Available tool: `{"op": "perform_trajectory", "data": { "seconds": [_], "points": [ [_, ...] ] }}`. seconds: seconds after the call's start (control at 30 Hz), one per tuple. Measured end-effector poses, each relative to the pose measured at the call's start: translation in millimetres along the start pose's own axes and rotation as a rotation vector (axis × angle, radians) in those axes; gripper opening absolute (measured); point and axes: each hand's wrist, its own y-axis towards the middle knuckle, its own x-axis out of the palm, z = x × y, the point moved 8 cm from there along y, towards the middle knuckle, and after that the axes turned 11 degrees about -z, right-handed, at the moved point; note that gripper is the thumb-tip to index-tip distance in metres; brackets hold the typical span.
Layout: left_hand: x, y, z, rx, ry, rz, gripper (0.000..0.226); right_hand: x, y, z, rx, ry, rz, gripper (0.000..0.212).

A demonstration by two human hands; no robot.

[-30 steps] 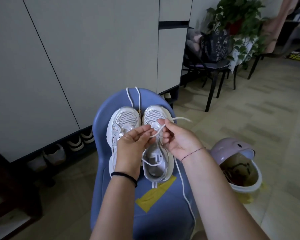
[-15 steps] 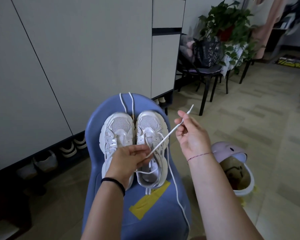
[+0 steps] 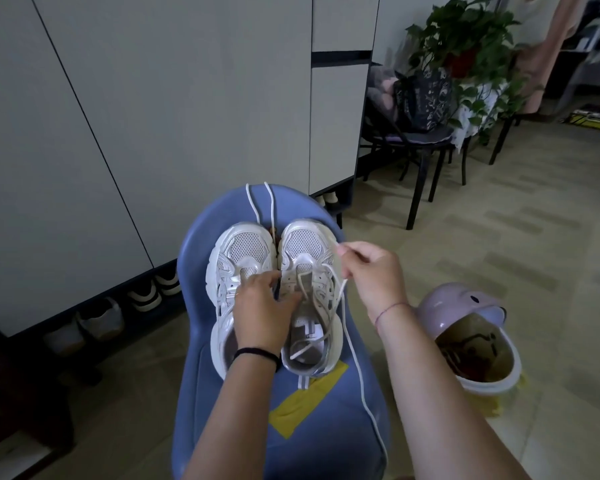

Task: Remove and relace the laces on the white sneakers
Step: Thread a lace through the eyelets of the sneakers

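While left-side sneaker (image 3: 239, 249) & right-side sneaker (image 3: 307, 242) sit toes-away on blue chair (image 3: 326, 445), R hand (image 3: 374, 271) pinches lace (image 3: 361, 386) near its tip.
L hand (image 3: 262, 306) rests across both shoes by the tongues; can't tell if it grips anything. Lace crosses right-side sneaker's eyelets, other end trailing down chair's right edge. 2nd lace (image 3: 272, 209) lies behind toes.

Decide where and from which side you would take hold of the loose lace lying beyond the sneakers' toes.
Probably pinch the loose lace from above, on the bare blue seat just past the toes. Its two strands lie close together there, flat and unobstructed, while nearer they slip between the sneakers.
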Motion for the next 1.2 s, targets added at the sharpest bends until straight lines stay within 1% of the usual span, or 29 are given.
{"op": "perform_trajectory", "data": {
  "seconds": [0.07,0.13,0.17,0.3,0.4,0.47,0.57,0.67,0.8,0.9,1.03,1.2],
  "points": [
    [9,1,0,0.019,0.128,-0.044,0.040,22,4,5,0.007,-0.021,-0.090,0.010],
    [14,2,-1,0.006,0.198,-0.077,0.051,37,7,11,0.011,-0.060,-0.132,0.010],
    [14,2,0,0.003,0.222,-0.071,0.051,43,9,15,0.014,-0.082,-0.141,0.009],
    [14,1,4,-0.012,0.293,0.014,0.037,52,15,31,0.041,-0.117,-0.138,0.007],
    [13,3,10,-0.006,0.322,0.079,0.033,50,17,37,0.066,-0.115,-0.108,0.008],
    [10,9,14,-0.001,0.331,0.096,0.032,48,17,38,0.074,-0.115,-0.098,0.008],
    [8,17,15,-0.001,0.360,0.071,0.028,46,17,39,0.085,-0.088,-0.113,0.009],
    [6,21,12,-0.021,0.317,0.035,0.025,45,18,41,0.102,-0.052,-0.140,0.008],
    [3,24,5,-0.074,0.189,0.028,0.026,45,20,43,0.091,-0.091,-0.144,0.006],
    [5,25,2,-0.100,0.142,0.029,0.025,46,21,43,0.077,-0.175,-0.143,0.007],
    [7,26,3,-0.111,0.111,0.025,0.024,45,22,42,0.064,-0.230,-0.150,0.006],
    [10,25,4,-0.117,0.098,0.015,0.023,42,16,33,0.028,-0.439,-0.060,0.011]
  ]
}}
